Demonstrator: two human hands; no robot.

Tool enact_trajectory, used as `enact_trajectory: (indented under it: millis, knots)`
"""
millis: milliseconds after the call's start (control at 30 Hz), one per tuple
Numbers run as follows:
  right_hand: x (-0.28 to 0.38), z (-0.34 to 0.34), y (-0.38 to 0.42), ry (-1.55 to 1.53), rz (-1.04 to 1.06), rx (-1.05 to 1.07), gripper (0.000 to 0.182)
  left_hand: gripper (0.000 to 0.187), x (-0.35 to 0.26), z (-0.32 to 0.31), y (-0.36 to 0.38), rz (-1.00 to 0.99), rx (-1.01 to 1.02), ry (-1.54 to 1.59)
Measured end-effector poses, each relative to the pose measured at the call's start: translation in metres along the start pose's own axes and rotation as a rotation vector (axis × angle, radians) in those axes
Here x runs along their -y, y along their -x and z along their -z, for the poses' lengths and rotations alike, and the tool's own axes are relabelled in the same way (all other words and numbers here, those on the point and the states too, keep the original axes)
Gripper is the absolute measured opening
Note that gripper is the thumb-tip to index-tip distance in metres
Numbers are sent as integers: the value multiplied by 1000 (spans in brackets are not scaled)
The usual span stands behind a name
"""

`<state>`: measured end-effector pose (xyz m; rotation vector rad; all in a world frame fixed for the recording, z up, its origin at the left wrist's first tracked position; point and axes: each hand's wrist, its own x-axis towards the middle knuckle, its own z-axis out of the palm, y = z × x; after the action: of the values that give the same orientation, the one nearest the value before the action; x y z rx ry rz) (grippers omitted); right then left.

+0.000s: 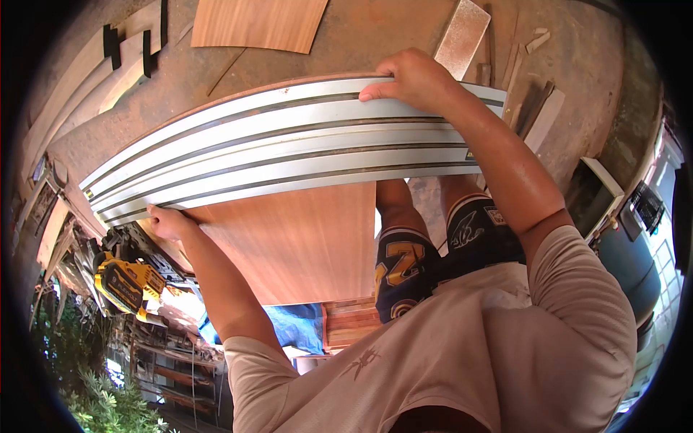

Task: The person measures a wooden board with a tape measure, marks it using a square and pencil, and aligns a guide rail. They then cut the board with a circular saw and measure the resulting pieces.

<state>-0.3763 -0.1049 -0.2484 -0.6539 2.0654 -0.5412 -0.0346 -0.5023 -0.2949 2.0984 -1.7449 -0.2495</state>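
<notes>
Here's the right hand (416, 81), pinched over the far edge of a long silver metal rail with dark lengthwise stripes (289, 141), thumb flat on its face and fingers tucked out of sight beyond. Over at the rail's other end, the left hand (171, 224) is curled, nearly a fist, against the near edge; how firmly it grips, I can't tell. The rail spans the centre of the view, across a broad reddish-brown wooden panel (289, 245), its right end reaching past the panel.

Now to the containers: at far right sits a rounded, dark teal barrel-like container (629, 270), its contents hidden from here.

Near the left forearm there's a yellow-and-black power tool (124, 283). Beyond the rail, a light brown wooden sheet (260, 23) lies on the brown floor (361, 43), and a crumpled blue tarp (297, 326) shows below the panel.
</notes>
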Motion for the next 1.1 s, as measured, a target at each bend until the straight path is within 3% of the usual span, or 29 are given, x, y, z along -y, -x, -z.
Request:
enact_trajectory:
  millis: [1100]
  knots:
    - [3,2,0,-1,17,-2,54,54,-2,0,-1,27,-3,-30]
